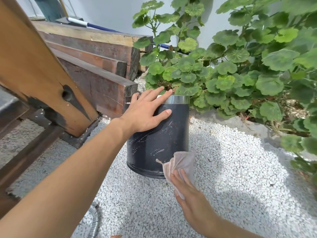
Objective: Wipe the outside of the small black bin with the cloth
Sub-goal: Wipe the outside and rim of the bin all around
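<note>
The small black bin [161, 140] with a shiny metal rim stands upright on white gravel at the centre. Pale smears and specks mark its side. My left hand [147, 112] rests flat on its upper left side, fingers spread, fingertips reaching the rim. My right hand [187, 188] holds a pale pinkish cloth [180, 162] against the bin's lower right side, near the base. The cloth covers part of the bottom edge.
Stacked dark wooden beams [96, 66] lie behind and left of the bin. A slanted orange-brown wooden post [34, 66] stands at the left. Green leafy plants [240, 66] crowd the right and back. White gravel [231, 177] covers the ground.
</note>
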A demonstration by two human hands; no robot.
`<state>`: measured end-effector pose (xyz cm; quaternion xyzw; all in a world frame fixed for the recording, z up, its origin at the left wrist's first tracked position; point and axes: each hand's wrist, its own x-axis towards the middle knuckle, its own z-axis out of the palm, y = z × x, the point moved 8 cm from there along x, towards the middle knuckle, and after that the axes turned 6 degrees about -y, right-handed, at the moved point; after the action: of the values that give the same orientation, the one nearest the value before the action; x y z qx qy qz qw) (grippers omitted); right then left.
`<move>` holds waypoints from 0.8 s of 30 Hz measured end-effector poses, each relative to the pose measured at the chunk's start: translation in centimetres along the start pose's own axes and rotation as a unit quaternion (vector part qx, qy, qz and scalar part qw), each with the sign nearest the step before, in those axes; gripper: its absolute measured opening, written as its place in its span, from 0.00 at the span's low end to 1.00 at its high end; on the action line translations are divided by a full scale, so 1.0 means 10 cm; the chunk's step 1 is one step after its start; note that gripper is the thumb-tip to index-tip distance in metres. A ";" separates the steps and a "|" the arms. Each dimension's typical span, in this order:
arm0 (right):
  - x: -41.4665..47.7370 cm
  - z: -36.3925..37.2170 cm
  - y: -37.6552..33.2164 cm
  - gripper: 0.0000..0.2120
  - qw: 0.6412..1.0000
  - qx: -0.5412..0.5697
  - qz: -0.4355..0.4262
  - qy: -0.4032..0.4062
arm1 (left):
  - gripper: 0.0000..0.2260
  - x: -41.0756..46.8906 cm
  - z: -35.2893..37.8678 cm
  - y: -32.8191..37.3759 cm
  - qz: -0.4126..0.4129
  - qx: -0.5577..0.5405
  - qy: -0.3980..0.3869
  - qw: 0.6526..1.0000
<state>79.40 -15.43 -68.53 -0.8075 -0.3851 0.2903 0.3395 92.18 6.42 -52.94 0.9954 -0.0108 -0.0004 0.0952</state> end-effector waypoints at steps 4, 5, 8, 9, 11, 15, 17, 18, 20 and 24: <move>-0.07 -0.14 -0.02 0.19 0.987 0.146 0.061 0.023 | 0.29 -0.01 0.00 0.00 0.002 -0.004 0.003 1.000; -0.07 -0.22 -0.02 0.17 0.978 0.185 0.088 0.038 | 0.28 -0.01 0.00 -0.01 0.002 -0.010 0.002 1.000; -0.04 -0.53 0.04 0.13 0.929 0.317 0.160 0.100 | 0.26 0.00 0.00 -0.04 0.008 -0.032 -0.001 0.999; -0.01 -0.63 0.06 0.13 0.902 0.380 0.170 0.115 | 0.25 0.00 -0.01 -0.06 0.011 -0.040 0.000 0.999; 0.10 -0.83 0.06 0.14 0.840 0.496 0.165 0.146 | 0.23 0.00 -0.02 -0.13 0.014 -0.059 0.000 0.998; 0.38 -1.48 -0.15 0.13 0.808 0.529 0.107 0.235 | 0.23 -0.02 -0.02 -0.23 0.019 -0.072 -0.001 0.997; 0.54 -1.77 -0.36 0.14 0.847 0.449 0.069 0.276 | 0.23 -0.03 0.00 -0.25 0.011 -0.071 -0.006 0.997; 0.62 -1.88 -0.48 0.15 0.878 0.376 0.053 0.293 | 0.23 -0.04 0.02 -0.26 0.005 -0.076 -0.010 0.997; 0.80 -1.94 -0.73 0.19 0.934 0.209 0.021 0.290 | 0.22 -0.04 0.03 -0.25 -0.002 -0.086 -0.013 0.996; 1.15 -1.58 -0.90 0.25 0.977 -0.012 -0.002 0.213 | 0.24 -0.06 0.01 -0.24 -0.001 -0.075 -0.002 0.997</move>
<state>93.27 -6.90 -54.41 -0.8541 -0.3094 0.1065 0.4043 91.63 8.81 -53.52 0.9854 -0.0096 -0.0034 0.1698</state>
